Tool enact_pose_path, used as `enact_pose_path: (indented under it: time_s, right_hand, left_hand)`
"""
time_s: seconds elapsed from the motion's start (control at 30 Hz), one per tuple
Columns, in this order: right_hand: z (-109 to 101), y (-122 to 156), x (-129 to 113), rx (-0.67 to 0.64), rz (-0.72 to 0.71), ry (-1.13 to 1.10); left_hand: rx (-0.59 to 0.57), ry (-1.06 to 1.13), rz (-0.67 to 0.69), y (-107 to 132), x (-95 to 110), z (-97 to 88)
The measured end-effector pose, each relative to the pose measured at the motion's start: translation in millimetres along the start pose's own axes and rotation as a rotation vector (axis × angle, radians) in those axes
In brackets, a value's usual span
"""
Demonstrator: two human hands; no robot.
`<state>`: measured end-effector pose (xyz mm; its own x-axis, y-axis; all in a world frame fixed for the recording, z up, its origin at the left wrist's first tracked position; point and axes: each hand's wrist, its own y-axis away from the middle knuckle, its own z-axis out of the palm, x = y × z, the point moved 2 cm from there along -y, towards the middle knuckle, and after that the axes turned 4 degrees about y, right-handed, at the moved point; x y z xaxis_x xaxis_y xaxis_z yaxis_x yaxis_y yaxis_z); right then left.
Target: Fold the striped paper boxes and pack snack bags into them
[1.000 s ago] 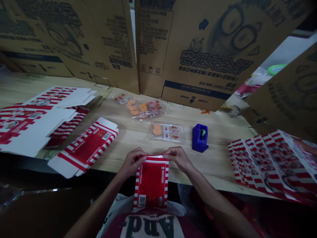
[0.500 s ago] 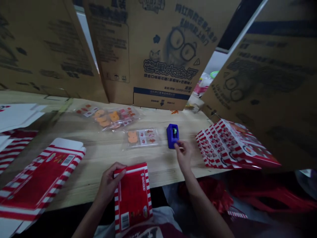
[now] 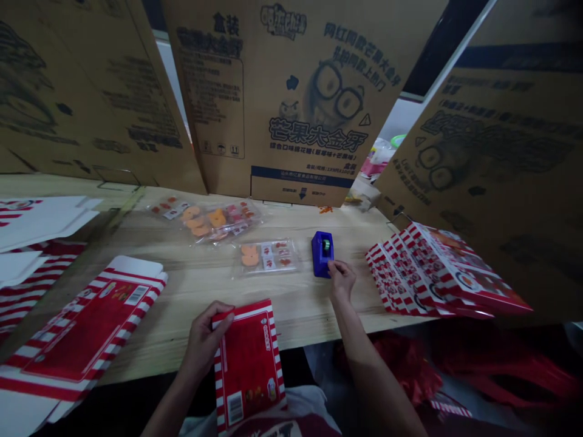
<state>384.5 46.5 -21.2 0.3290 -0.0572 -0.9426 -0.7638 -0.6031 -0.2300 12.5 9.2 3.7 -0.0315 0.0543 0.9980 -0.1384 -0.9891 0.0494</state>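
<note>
My left hand (image 3: 207, 337) grips the top left corner of a red box with striped white-and-red edges (image 3: 250, 364), thumb on its face. The box is tilted near my lap, its barcode toward me. My right hand (image 3: 342, 280) is pinched at the near end of a blue tape dispenser (image 3: 322, 255), which stands on the table with a small roll in it. Whatever lies between those fingertips is too small to make out. Just left of the dispenser lies a clear packet (image 3: 267, 256) with orange pieces and small printed sachets.
More clear packets (image 3: 207, 221) lie farther back. Flat red striped cartons (image 3: 98, 328) and white card sheets (image 3: 40, 221) are at left. Several striped boxes (image 3: 437, 270) lean together at right. Large cardboard panels (image 3: 291, 91) wall the table's (image 3: 182, 285) back; a red bag (image 3: 405, 364) is below.
The view has shifted slightly, so everything sits a little farther right and lower. My right hand stays pinched at the dispenser's near end, and my left hand still holds the red box.
</note>
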Motion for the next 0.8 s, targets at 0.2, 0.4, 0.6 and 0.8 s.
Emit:
enact_pose_path:
  time_s: [0.2,0.4,0.6,0.8]
  right_hand:
    - [-5.9,36.1,5.0,0.056,-0.006,-0.032]
    - [-8.9,42.2,19.1,0.029,0.017,0.045]
    - [-16.2,47.1,-20.2,-0.299,-0.019,0.0]
    - [53.6,56.4,-149.9,-1.723,-0.56,0.144]
  left_hand:
    - [0.003,0.042,-0.067,-2.0,-3.8,3.4]
    - [-0.076,0.038,-0.055,-5.2,1.8,10.4]
    - [-0.078,-0.023,0.074,-4.0,15.6,16.3]
    - [-0.17,-0.065,0.103,-4.5,22.6,25.9]
